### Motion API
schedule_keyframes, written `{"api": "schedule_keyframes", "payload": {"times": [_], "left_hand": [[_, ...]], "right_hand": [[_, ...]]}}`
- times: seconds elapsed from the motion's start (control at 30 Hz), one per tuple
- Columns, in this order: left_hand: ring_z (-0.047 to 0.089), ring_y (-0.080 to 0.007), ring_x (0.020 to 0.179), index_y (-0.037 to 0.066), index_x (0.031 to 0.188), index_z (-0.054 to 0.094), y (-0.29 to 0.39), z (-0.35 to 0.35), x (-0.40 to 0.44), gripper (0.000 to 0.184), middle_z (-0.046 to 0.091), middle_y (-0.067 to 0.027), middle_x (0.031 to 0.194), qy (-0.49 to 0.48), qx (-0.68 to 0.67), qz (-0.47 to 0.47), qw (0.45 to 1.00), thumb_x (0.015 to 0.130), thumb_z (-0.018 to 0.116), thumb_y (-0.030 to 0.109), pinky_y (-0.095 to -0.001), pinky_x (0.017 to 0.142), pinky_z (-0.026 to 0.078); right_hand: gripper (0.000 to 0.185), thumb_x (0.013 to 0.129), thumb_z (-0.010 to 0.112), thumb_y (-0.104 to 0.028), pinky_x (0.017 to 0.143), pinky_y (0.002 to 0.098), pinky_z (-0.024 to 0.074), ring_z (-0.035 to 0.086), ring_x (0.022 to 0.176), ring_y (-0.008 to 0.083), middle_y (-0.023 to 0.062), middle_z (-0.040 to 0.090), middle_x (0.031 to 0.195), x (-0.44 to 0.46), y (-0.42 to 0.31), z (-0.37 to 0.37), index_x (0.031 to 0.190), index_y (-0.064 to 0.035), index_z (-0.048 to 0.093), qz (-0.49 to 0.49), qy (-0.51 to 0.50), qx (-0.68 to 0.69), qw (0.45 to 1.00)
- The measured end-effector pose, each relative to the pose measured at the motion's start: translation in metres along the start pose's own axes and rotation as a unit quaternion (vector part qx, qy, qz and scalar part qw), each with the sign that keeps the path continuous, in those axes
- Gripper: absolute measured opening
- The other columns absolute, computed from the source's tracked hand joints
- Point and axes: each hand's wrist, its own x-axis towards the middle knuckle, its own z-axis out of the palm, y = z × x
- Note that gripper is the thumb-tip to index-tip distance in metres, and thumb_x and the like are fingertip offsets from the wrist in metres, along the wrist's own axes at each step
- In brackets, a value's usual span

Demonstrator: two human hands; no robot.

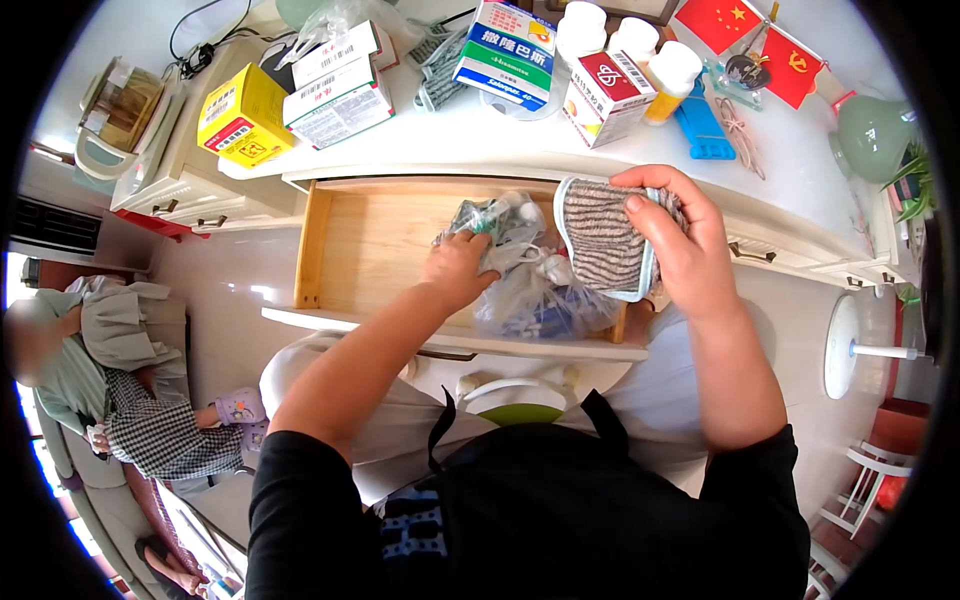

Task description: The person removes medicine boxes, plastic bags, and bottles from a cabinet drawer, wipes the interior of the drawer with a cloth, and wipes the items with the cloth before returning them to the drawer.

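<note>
One cloth [605,237] our right hand [682,238] pinches; our left hand [460,270], grip unclear, could tear the bag [540,305] by tugging.

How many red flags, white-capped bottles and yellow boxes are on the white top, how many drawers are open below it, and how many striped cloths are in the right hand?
Red flags: 2
White-capped bottles: 3
Yellow boxes: 1
Open drawers: 1
Striped cloths in the right hand: 1
Total: 8
</note>
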Motion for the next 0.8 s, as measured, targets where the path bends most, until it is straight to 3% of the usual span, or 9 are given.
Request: {"api": "schedule_keyframes", "payload": {"times": [0.17,0.23,0.4,0.43,0.53,0.6,0.7,0.77,0.8], "left_hand": [[0.054,-0.0321,0.087,0.002,0.09,0.057,-0.009,0.006,0.012,0.024,0.056,-0.0162,0.09,-0.013,-0.057,-0.031,0.998,0.073,0.063,0.019,-0.0382,0.074,0.044],[0.054,-0.0312,0.076,-0.001,0.082,0.056,-0.014,-0.005,0.008,0.016,0.055,-0.0163,0.08,0.095,-0.178,0.005,0.979,0.074,0.06,0.012,-0.0361,0.067,0.044],[0.053,-0.0343,0.078,-0.002,0.081,0.055,0.007,-0.061,-0.009,0.012,0.056,-0.0171,0.082,0.062,-0.209,0.029,0.976,0.074,0.058,0.007,-0.0381,0.069,0.043],[0.052,-0.0325,0.077,-0.002,0.082,0.055,0.014,-0.072,-0.013,0.012,0.055,-0.0158,0.081,0.071,-0.196,0.074,0.975,0.073,0.058,0.005,-0.0369,0.068,0.043],[0.052,-0.0309,0.077,-0.002,0.084,0.055,0.041,-0.098,-0.029,0.015,0.054,-0.0142,0.081,0.086,-0.167,0.179,0.966,0.07,0.059,0.002,-0.0364,0.068,0.043],[0.052,-0.0312,0.077,-0.001,0.084,0.056,0.055,-0.11,-0.04,0.016,0.055,-0.0139,0.081,0.097,-0.15,0.249,0.952,0.068,0.06,0.001,-0.0371,0.069,0.043],[0.054,-0.03,0.074,0.004,0.086,0.058,0.067,-0.115,-0.051,0.017,0.055,-0.011,0.078,0.148,-0.057,0.361,0.919,0.069,0.061,0.006,-0.0373,0.066,0.045],[0.055,-0.0272,0.073,0.002,0.083,0.059,0.061,-0.113,-0.05,0.012,0.056,-0.0115,0.08,0.109,-0.227,0.331,0.909,0.071,0.063,0.003,-0.0339,0.065,0.046],[0.055,-0.022,0.072,0.001,0.085,0.058,0.054,-0.109,-0.047,0.009,0.056,-0.0096,0.079,0.15,-0.298,0.316,0.888,0.075,0.06,0.001,-0.031,0.065,0.045]], "right_hand": [[0.011,0.082,0.054,-0.007,0.059,0.0172,0.0375,0.047,0.067,0.0029,-0.0005,0.056,0.076,0.001,-0.003,-0.01,0.091,-0.0011,0.057,0.041,-0.019,-0.037,0.998],[0.01,0.082,0.054,-0.008,0.059,0.0184,0.0386,0.049,0.069,0.0044,0.0013,0.057,0.079,0.003,0.002,-0.015,0.089,-0.0012,0.057,0.053,-0.032,-0.067,0.996],[0.018,0.075,0.061,-0.01,0.068,0.0265,0.0433,0.054,0.08,0.0174,0.0097,0.054,0.108,-0.002,0.021,-0.006,0.091,-0.0032,0.055,-0.11,-0.124,-0.231,0.959],[0.029,0.071,0.059,0.002,0.076,0.027,0.0438,0.054,0.086,0.0143,0.0121,0.049,0.117,-0.005,0.02,0.002,0.099,-0.0018,0.052,-0.077,-0.143,-0.19,0.968],[0.037,0.07,0.061,0.0,0.077,0.0302,0.0441,0.054,0.092,0.0201,0.0122,0.045,0.123,-0.009,0.033,0.018,0.105,-0.0023,0.05,-0.139,-0.177,-0.265,0.938],[0.032,0.071,0.062,-0.007,0.074,0.0328,0.0452,0.056,0.088,0.0266,0.0149,0.052,0.112,-0.014,0.033,0.03,0.102,-0.0026,0.054,-0.172,-0.141,-0.287,0.932],[0.016,0.068,0.06,-0.012,0.068,0.0372,0.0462,0.057,0.076,0.0306,0.0127,0.059,0.08,-0.019,0.029,0.025,0.083,-0.0055,0.059,-0.173,-0.197,-0.385,0.885],[0.011,0.064,0.061,-0.01,0.062,0.0366,0.0456,0.057,0.069,0.0287,0.0108,0.057,0.069,-0.026,0.019,0.018,0.073,-0.0049,0.059,-0.178,-0.189,-0.421,0.869],[0.01,0.066,0.061,-0.009,0.06,0.0367,0.0457,0.057,0.067,0.0291,0.0114,0.057,0.07,-0.029,0.003,0.012,0.075,-0.0054,0.059,-0.17,-0.184,-0.413,0.876]]}}
